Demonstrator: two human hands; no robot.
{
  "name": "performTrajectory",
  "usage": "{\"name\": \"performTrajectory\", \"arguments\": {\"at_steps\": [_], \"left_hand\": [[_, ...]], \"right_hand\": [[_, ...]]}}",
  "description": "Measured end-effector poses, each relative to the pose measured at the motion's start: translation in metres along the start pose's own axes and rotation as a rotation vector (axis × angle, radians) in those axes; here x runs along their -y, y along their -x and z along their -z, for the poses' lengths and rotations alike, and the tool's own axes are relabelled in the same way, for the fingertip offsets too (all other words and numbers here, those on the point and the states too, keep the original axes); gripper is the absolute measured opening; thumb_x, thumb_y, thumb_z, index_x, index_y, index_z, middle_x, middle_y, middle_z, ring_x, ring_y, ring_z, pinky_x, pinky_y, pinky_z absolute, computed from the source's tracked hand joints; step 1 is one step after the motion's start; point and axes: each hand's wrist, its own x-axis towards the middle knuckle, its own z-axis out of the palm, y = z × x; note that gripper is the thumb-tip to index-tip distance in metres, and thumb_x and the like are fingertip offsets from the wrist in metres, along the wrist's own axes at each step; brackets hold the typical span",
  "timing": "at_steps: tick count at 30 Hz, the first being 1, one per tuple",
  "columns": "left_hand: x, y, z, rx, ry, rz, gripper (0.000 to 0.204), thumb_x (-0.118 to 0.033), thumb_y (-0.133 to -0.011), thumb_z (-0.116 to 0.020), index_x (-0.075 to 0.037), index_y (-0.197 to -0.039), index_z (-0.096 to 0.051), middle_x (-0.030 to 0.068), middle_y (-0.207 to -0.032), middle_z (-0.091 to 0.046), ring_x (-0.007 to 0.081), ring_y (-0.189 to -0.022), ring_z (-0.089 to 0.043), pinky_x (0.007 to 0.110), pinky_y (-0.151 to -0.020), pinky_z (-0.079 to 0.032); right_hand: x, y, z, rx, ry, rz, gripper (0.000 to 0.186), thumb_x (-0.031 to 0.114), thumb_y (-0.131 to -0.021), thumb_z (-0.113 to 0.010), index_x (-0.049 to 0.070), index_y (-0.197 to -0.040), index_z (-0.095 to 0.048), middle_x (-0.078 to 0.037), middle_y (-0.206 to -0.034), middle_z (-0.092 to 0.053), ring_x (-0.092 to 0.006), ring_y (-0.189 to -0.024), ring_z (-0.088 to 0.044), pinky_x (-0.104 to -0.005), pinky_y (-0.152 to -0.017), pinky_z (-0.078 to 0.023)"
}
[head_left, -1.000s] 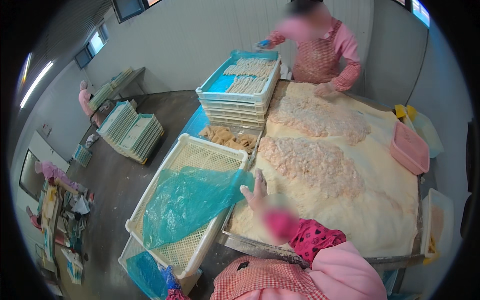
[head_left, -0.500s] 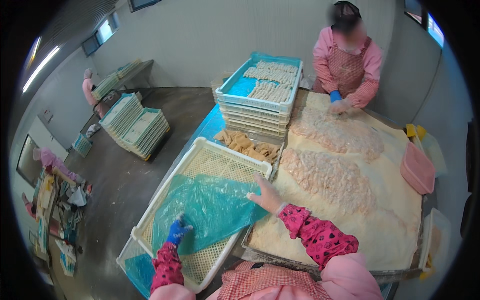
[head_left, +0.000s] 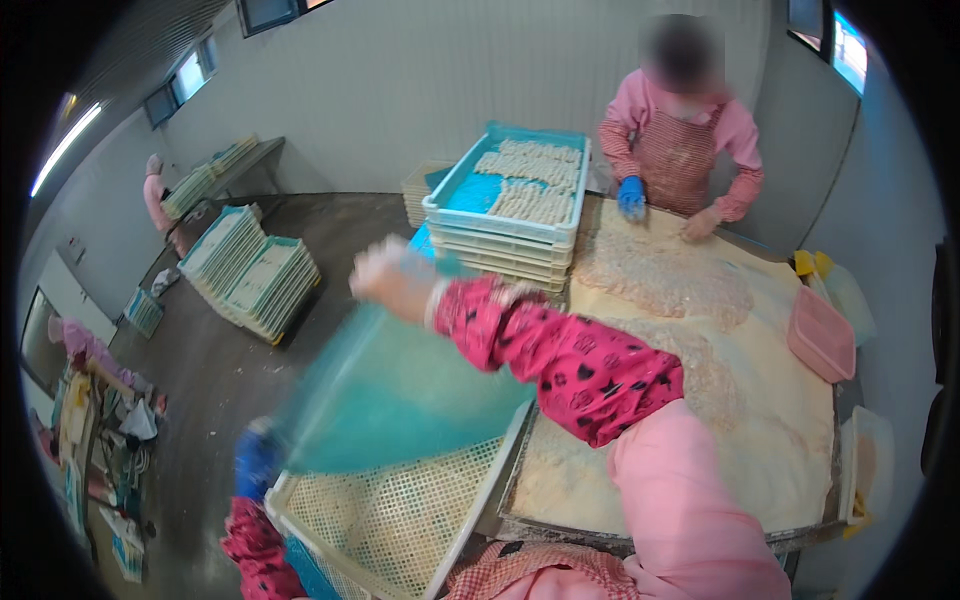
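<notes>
A thin teal plastic sheet (head_left: 405, 390) is stretched in the air over a white mesh tray (head_left: 385, 515), smeared by motion. At its left edge, my left hand (head_left: 256, 462), in a blue glove, is closed on the sheet, its fingers blurred. My right hand (head_left: 390, 277), in a pale see-through glove, grips the far edge, raised above the tray's far end; my right arm reaches across to the left. The sheet and my arm hide the tray's far part. To the right, pale minced-looking filling (head_left: 690, 370) lies heaped on a floury worktable (head_left: 770, 470).
Beyond the sheet stands a stack of trays (head_left: 505, 235), the top one holding rows of pale pieces. Across the worktable a co-worker (head_left: 685, 150) has both hands on it. A pink basin (head_left: 822, 335) sits at the right edge. More stacked trays (head_left: 250, 275) stand on the floor.
My right hand has swung left and up from the tray's right edge, and my left hand has moved left. The sheet has risen off the tray. The co-worker's hands have moved apart.
</notes>
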Motion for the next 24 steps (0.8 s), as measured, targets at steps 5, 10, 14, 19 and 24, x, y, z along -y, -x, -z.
{"name": "performTrajectory", "arguments": {"at_steps": [5,10,14,19,24], "left_hand": [[-0.126,0.078,-0.016,-0.603,-1.418,-0.963,0.02,-0.002,-0.082,-0.058,-0.003,-0.101,-0.059,0.0108,-0.093,-0.059,0.0219,-0.086,-0.057,0.031,-0.075,-0.045],[-0.09,0.189,-0.021,-0.563,-1.873,-1.185,0.015,0.001,-0.078,-0.058,-0.003,-0.092,-0.06,0.0107,-0.082,-0.057,0.0228,-0.076,-0.055,0.033,-0.07,-0.043],[0.0,0.199,-0.023,-0.501,-1.584,-0.859,0.007,-0.011,-0.078,-0.058,-0.004,-0.078,-0.06,0.0085,-0.078,-0.056,0.0254,-0.076,-0.052,0.038,-0.069,-0.039],[0.073,0.209,-0.046,-0.192,-1.921,-0.719,0.019,-0.008,-0.073,-0.057,-0.013,-0.09,-0.062,0.0069,-0.087,-0.059,0.0267,-0.082,-0.054,0.042,-0.075,-0.04],[0.118,0.239,-0.065,0.254,-1.732,-0.178,0.021,-0.009,-0.073,-0.059,-0.012,-0.094,-0.064,0.0115,-0.094,-0.061,0.0323,-0.086,-0.056,0.038,-0.074,-0.045]], "right_hand": [[-0.026,-0.038,0.11,-0.626,-0.058,0.051,0.005,0.014,-0.07,-0.058,0.015,-0.074,-0.059,-0.001,-0.073,-0.054,-0.0177,-0.075,-0.056,-0.0314,-0.069,-0.045],[-0.006,0.044,0.115,-0.401,-0.33,0.005,0.008,0.014,-0.07,-0.062,0.017,-0.077,-0.06,0.001,-0.074,-0.058,-0.0168,-0.077,-0.056,-0.0313,-0.074,-0.043],[-0.018,0.122,0.027,-0.088,-0.504,-0.105,0.003,0.017,-0.073,-0.061,0.018,-0.075,-0.061,0.001,-0.076,-0.059,-0.019,-0.077,-0.057,-0.034,-0.08,-0.041],[-0.02,0.203,-0.061,0.162,-0.38,-0.278,0.009,0.015,-0.072,-0.059,0.021,-0.07,-0.066,-0.001,-0.072,-0.061,-0.0206,-0.078,-0.058,-0.0339,-0.079,-0.041],[0.009,0.253,-0.082,0.686,-0.248,-0.338,0.017,0.01,-0.072,-0.056,0.019,-0.073,-0.07,-0.003,-0.071,-0.064,-0.0212,-0.084,-0.06,-0.0341,-0.085,-0.041]]}}
